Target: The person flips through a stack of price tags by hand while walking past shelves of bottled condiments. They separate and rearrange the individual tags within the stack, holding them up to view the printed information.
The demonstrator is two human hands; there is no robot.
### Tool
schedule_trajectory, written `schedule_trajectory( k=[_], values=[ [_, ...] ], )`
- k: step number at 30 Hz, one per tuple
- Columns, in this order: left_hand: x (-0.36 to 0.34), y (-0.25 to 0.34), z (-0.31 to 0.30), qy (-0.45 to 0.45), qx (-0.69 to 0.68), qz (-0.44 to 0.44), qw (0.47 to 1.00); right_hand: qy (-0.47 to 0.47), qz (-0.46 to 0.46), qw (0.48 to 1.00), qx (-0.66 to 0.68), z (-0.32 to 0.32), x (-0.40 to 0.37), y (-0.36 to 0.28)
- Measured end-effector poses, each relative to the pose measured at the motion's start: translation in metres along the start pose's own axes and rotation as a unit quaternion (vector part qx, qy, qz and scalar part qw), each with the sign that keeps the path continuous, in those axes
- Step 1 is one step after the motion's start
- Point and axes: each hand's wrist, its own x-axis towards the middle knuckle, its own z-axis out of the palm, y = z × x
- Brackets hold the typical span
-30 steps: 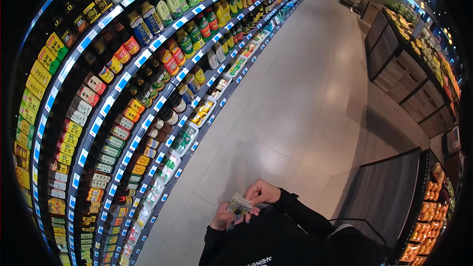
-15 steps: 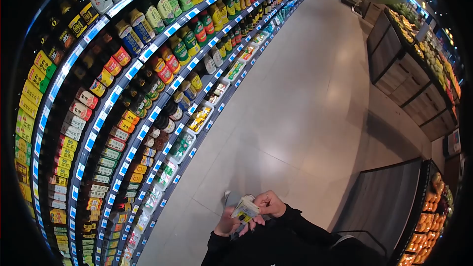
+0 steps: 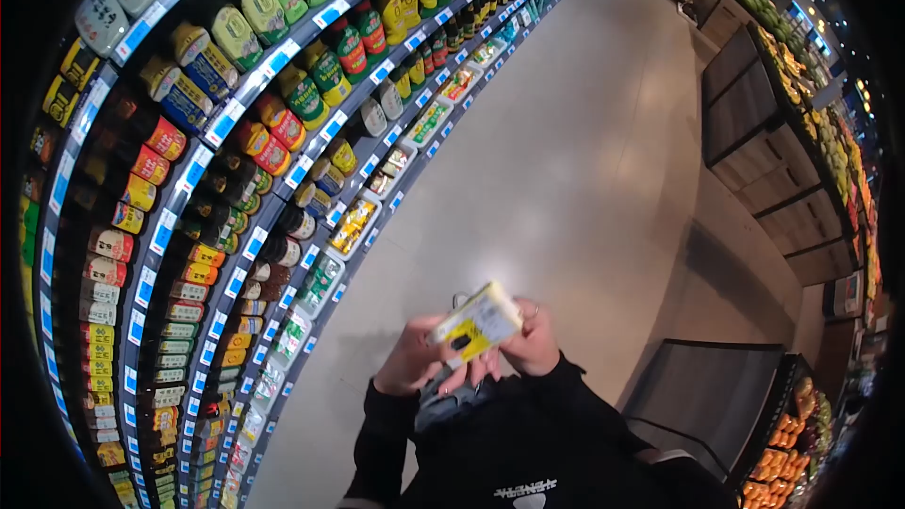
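**Packet point(image 3: 483, 323) in both hands above a shop floor point(image 3: 528, 170)**

Long shelves point(image 3: 231, 118) of bottles and jars curve down the left side, the pale floor beside them. Wooden cabinets point(image 3: 768, 160) topped with produce stand at upper right; a dark panel point(image 3: 702, 391) lies lower right, next to bagged oranges point(image 3: 775, 467). Near the bottom centre, the left hand point(image 3: 412, 355) is partly curled at the packet's left side, fingers showing beneath it. The right hand point(image 3: 533, 341) is closed on its right edge. The yellow-and-white packet is tilted between them.
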Motion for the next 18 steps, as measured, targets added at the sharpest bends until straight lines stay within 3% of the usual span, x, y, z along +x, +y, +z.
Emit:
schedule_trajectory(
  k=[2,9,13,15,18],
  values=[
    [0.044,0.025,-0.005,-0.017,-0.111,-0.06,0.992,0.035,-0.012,0.999,-0.005,-0.007,0.034,-0.024],
    [0.153,0.093,-0.018,-0.078,0.001,-0.128,0.989,0.159,-0.081,0.984,0.026,-0.024,0.114,-0.063],
    [0.197,0.098,-0.028,-0.079,0.007,-0.14,0.987,0.179,-0.078,0.98,0.033,-0.052,0.139,-0.074],
    [0.22,0.107,-0.033,-0.059,0.093,-0.163,0.98,0.173,-0.065,0.982,0.039,-0.071,0.155,-0.081],
    [0.257,0.115,-0.036,-0.023,0.07,-0.2,0.977,0.152,-0.029,0.987,0.051,-0.101,0.181,-0.094]
  ],
)
